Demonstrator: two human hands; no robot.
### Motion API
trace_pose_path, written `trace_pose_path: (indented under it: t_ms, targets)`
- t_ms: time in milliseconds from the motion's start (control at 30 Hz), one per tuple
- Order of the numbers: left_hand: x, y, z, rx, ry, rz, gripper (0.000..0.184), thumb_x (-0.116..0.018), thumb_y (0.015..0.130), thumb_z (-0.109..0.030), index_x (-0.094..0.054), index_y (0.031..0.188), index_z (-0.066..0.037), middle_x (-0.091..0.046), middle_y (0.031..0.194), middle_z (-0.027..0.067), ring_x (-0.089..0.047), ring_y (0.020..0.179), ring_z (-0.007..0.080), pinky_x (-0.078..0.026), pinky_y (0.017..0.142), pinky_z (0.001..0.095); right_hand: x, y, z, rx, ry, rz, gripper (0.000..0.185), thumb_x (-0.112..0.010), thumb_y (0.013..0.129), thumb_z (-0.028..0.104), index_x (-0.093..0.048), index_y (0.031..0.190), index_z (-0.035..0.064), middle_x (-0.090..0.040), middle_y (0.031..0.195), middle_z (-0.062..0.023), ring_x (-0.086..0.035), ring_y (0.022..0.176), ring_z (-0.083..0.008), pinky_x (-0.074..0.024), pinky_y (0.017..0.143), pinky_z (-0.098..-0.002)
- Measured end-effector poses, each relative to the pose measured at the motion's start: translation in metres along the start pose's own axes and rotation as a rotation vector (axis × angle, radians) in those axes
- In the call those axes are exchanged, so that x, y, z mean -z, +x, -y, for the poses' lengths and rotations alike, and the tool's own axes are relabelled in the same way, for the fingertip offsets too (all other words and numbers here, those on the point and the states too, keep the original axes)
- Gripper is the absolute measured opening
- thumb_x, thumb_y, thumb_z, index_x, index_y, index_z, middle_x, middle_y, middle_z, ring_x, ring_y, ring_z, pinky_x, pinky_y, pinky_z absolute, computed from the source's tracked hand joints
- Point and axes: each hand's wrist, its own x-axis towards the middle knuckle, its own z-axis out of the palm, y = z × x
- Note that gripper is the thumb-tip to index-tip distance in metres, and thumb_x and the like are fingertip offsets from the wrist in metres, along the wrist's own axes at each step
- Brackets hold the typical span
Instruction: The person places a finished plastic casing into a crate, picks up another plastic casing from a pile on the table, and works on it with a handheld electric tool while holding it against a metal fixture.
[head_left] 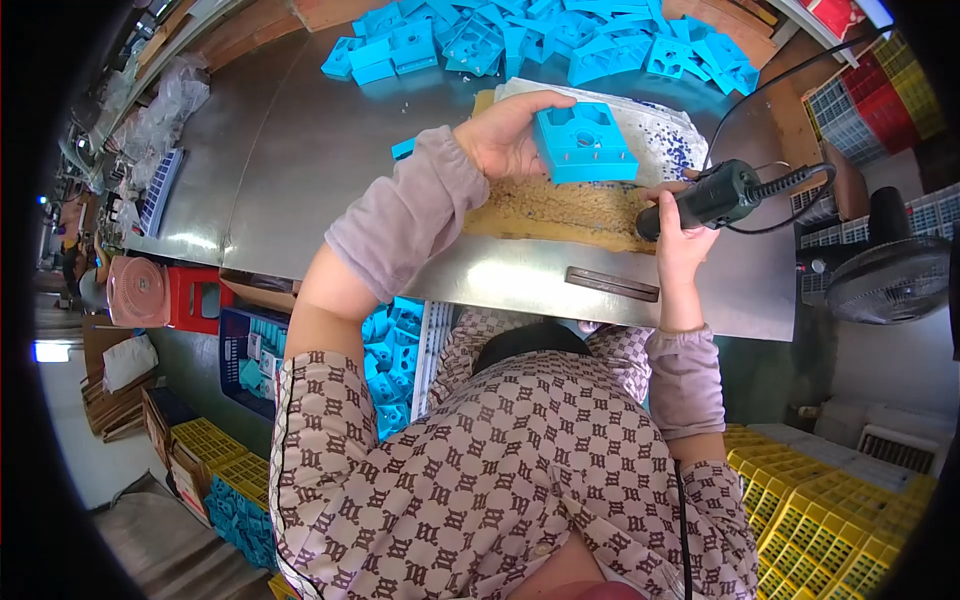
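Your left hand point(502, 138) and right hand point(684, 238) sit in bright, fairly even light, and look reasonably sharp. Below and between them, the metal table point(330, 150) throws back white glare; a smaller patch shines well to your left hand's left. Farther out that way, a window-like patch point(52, 352) blows out. Around you, edges bend strongly into black corners.

the one view looks from the wearer's head, forward and steeply down, wide and dark-rimmed: the patterned shirt point(500, 460) lies close below, the metal table point(320, 170) farther out ahead.
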Motion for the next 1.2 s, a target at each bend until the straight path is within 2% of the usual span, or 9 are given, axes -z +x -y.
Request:
trace_pose_path:
  t_ms: [167, 267, 433, 633, 833, 933, 1033, 1133, 1200]
  targets:
    - [0.025, 0.058, 0.012, -0.186, 0.851, -0.453, 0.051, -0.057, 0.091, -0.047, -0.064, 0.119, -0.004, -0.068, 0.110, 0.0079, -0.068, 0.088, 0.0204, -0.052, 0.078, 0.0388, 0.001, -0.004, -0.007, -0.070, 0.065, 0.021, 0.037, -0.060, 0.085, -0.007, -0.045, 0.118, -0.0028, -0.059, 0.076, -0.0056, -0.061, 0.064, -0.0140, -0.0501, 0.063, -0.0263]
    - [0.029, 0.068, -0.001, -0.243, 1.413, -0.336, 0.052, -0.055, 0.091, -0.050, -0.067, 0.116, -0.006, -0.068, 0.110, 0.0108, -0.065, 0.093, 0.0241, -0.049, 0.078, 0.0417, 0.001, -0.004, -0.013, -0.022, 0.040, 0.051, 0.041, -0.060, 0.084, -0.007, -0.041, 0.120, -0.0029, -0.059, 0.082, -0.0082, -0.059, 0.062, -0.0134, -0.0501, 0.060, -0.0268]
    - [0.071, 0.066, -0.050, -0.574, 2.178, -0.860, 0.027, -0.063, 0.085, -0.031, -0.069, 0.099, -0.008, -0.066, 0.103, 0.0120, -0.059, 0.101, 0.0313, -0.051, 0.084, 0.0401, 0.006, -0.010, -0.026, -0.001, 0.020, 0.039, 0.048, -0.061, 0.082, -0.007, -0.036, 0.123, -0.0031, -0.058, 0.098, -0.0134, -0.060, 0.065, -0.0140, -0.0509, 0.057, -0.0273]
    - [0.154, 0.052, -0.097, -0.473, 2.699, -0.623, 0.014, -0.060, 0.080, -0.012, -0.068, 0.091, -0.013, -0.062, 0.103, 0.0053, -0.056, 0.108, 0.0240, -0.049, 0.085, 0.0373, 0.007, -0.016, -0.028, 0.005, 0.058, 0.032, 0.048, -0.061, 0.081, -0.008, -0.035, 0.122, -0.0032, -0.059, 0.094, -0.0126, -0.060, 0.065, -0.0143, -0.0508, 0.059, -0.0269]
    - [0.164, 0.052, -0.095, -0.448, 2.802, -0.501, 0.014, -0.060, 0.081, -0.012, -0.069, 0.092, -0.015, -0.062, 0.100, 0.0023, -0.059, 0.103, 0.0214, -0.049, 0.085, 0.0365, 0.009, -0.015, -0.023, -0.009, 0.029, 0.058, 0.046, -0.061, 0.081, -0.006, -0.038, 0.120, -0.0031, -0.059, 0.083, -0.0102, -0.059, 0.062, -0.0142, -0.0494, 0.059, -0.0252]
    - [0.153, 0.040, -0.103, -0.558, 2.570, -0.602, 0.011, -0.064, 0.082, -0.014, -0.068, 0.092, -0.012, -0.064, 0.096, 0.0022, -0.063, 0.093, 0.0226, -0.051, 0.080, 0.0370, 0.006, -0.014, -0.022, -0.033, 0.048, 0.034, 0.045, -0.062, 0.081, -0.006, -0.038, 0.119, -0.0029, -0.059, 0.082, -0.0097, -0.059, 0.062, -0.0139, -0.0488, 0.058, -0.0246]
    - [0.134, 0.018, -0.116, -0.597, 2.086, -0.545, 0.013, -0.066, 0.087, -0.017, -0.068, 0.095, -0.006, -0.067, 0.091, 0.0006, -0.065, 0.082, 0.0189, -0.052, 0.073, 0.0331, 0.010, -0.016, -0.025, -0.030, 0.071, 0.043, 0.046, -0.062, 0.080, -0.006, -0.039, 0.120, -0.0030, -0.059, 0.084, -0.0097, -0.059, 0.062, -0.0139, -0.0490, 0.058, -0.0249]
    - [0.126, -0.004, -0.125, -0.455, 1.543, -0.318, 0.016, -0.064, 0.091, -0.020, -0.068, 0.100, -0.006, -0.069, 0.089, -0.0014, -0.064, 0.078, 0.0116, -0.051, 0.070, 0.0275, 0.008, -0.014, -0.028, -0.002, 0.049, 0.067, 0.046, -0.063, 0.080, -0.007, -0.040, 0.120, -0.0034, -0.059, 0.085, -0.0096, -0.059, 0.064, -0.0140, -0.0497, 0.059, -0.0255]
    - [0.090, -0.029, -0.119, -0.255, 1.249, -0.372, 0.019, -0.064, 0.092, -0.021, -0.068, 0.103, -0.007, -0.068, 0.090, -0.0029, -0.062, 0.077, 0.0076, -0.051, 0.069, 0.0245, 0.008, -0.015, -0.030, 0.011, 0.017, 0.071, 0.046, -0.063, 0.080, -0.007, -0.040, 0.120, -0.0037, -0.059, 0.087, -0.0095, -0.060, 0.065, -0.0142, -0.0502, 0.060, -0.0258]
